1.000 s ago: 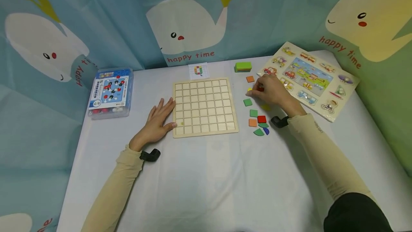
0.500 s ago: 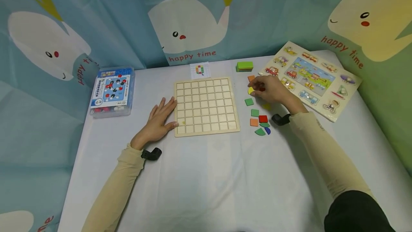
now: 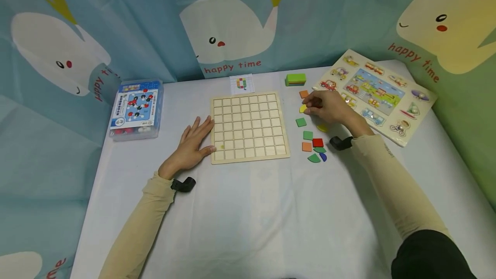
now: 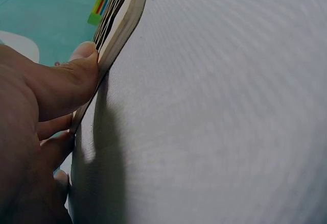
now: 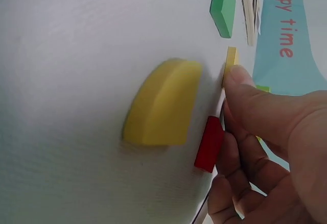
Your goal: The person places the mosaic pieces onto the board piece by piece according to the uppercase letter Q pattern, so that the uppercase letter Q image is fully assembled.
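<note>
A square wooden grid board (image 3: 249, 127) lies on the white table. My left hand (image 3: 188, 146) is spread flat at its left side, and in the left wrist view the thumb (image 4: 69, 83) presses against the board's edge. Right of the board, my right hand (image 3: 329, 106) pinches a small yellow tile (image 3: 302, 108) low over the cloth with thumb and fingertips. In the right wrist view a red tile (image 5: 209, 145) lies by the curled lower fingers and a yellow quarter-round tile (image 5: 163, 104) lies in front of the hand. The index fingertip is hidden behind the thumb.
Several green, orange, red and blue tiles (image 3: 307, 147) lie between board and right wrist. A green-topped stack (image 3: 296, 79) and a pattern card (image 3: 242, 84) sit behind. A vehicle puzzle board (image 3: 376, 96) lies at right, a boxed molecule kit (image 3: 136, 109) at left.
The right fingers have shifted slightly at the yellow tile, which shows more clearly at the fingertips. My left hand stays at the board's edge. The head view has shifted a little.
</note>
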A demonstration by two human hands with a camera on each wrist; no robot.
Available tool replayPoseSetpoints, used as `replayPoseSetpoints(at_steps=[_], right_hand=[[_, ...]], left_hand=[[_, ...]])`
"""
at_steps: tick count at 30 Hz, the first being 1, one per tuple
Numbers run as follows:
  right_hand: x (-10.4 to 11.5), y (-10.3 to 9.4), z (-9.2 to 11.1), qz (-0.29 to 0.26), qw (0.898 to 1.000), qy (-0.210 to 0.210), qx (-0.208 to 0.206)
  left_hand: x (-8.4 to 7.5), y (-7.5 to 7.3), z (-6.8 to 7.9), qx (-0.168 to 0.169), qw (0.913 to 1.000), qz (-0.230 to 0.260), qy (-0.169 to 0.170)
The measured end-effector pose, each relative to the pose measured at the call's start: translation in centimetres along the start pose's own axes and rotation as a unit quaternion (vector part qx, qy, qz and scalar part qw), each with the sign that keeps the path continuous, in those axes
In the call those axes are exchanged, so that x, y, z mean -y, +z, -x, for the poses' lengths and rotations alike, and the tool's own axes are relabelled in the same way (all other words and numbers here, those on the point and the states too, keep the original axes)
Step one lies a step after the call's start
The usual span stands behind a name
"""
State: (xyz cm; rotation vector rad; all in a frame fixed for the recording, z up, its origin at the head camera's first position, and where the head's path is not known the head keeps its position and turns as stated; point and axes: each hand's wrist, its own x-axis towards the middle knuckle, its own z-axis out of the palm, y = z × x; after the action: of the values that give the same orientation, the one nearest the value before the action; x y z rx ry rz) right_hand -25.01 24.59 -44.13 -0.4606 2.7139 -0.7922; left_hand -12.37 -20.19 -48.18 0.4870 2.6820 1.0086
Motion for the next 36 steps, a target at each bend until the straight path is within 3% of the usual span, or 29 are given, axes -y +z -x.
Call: replayPoseSetpoints(at_steps=[8, 36], right_hand=[[0.17, 0.02, -0.02, 0.006, 1.000, 0.014, 0.002], [0.22, 0.57, -0.48, 0.026, 1.000, -0.013, 0.010]], left_hand=[[-0.05, -0.06, 0.02, -0.001, 1.0000, 0.006, 0.003], [-0.09, -0.09, -0.14, -0.001, 0.9999, -0.008, -0.008]])
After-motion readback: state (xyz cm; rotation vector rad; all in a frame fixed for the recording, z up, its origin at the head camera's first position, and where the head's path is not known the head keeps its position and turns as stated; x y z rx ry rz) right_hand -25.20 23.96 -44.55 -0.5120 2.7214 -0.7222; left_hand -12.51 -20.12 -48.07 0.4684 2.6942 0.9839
